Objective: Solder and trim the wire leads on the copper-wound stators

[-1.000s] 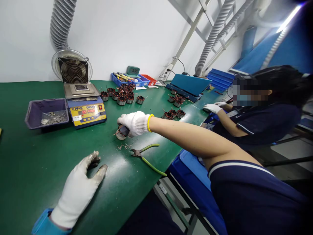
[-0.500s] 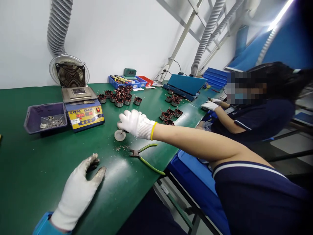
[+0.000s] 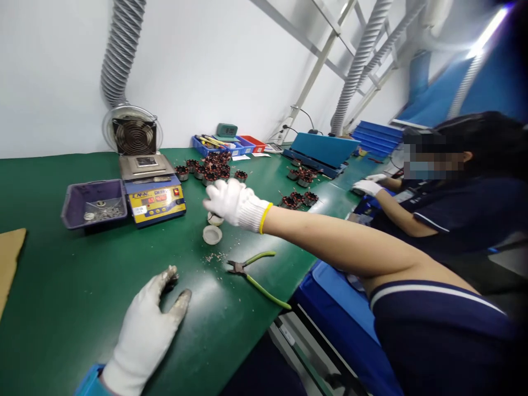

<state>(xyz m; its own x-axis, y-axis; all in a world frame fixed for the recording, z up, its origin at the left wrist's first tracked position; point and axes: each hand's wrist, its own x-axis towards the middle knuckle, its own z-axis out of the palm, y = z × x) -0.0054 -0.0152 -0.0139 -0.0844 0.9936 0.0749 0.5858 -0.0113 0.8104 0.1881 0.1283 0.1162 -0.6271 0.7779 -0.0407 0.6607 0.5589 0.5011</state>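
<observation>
My right hand, in a white knit glove with a yellow cuff, reaches over the green table with its fingers closed. A small pale round piece shows directly under its fingers; what they grip is partly hidden. Just nearer stands a small whitish dish. Tiny pale bits lie scattered close to cutting pliers with green handles, which rest spread apart. My left hand, gloved in white with dirty fingertips, hovers or rests low over the tabletop, thumb and fingers apart, holding nothing.
Behind my right hand sit several copper-wound stators, with more to the right. A soldering unit with digital display stands beside a purple tray. A co-worker's gloved hands are at the far right. Cardboard lies left.
The view has turned slightly left, shifting everything rightward. My right hand has drawn a little away from the dish, and the pale round piece now shows beneath it. My left hand keeps its pose.
</observation>
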